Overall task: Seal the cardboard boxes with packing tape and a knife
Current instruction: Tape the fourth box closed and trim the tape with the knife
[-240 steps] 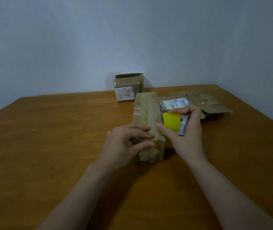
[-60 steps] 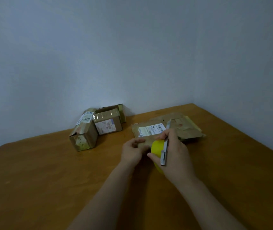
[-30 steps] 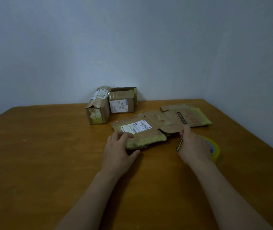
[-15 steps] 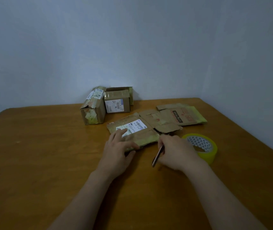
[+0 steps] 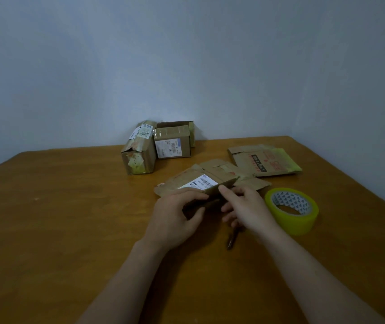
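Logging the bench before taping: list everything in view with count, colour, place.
table: 1, brown, under everything
tall box: 1, brown, far side
small box: 1, brown, right beside it
labelled flat box: 1, brown, centre, in both hands
printed flat box: 1, brown, red print, far right
tape roll: 1, yellow, right of hands
knife: 1, dark, on table under right hand
left hand: 1, grips labelled flat box
right hand: 1, pinches it

We read nothing in full. On flattened box, white shipping label with barcode: print too small. On small box, front label; on tall box, top label: both illegible. On second flattened box, dark strip with pale lettering: words unclear.
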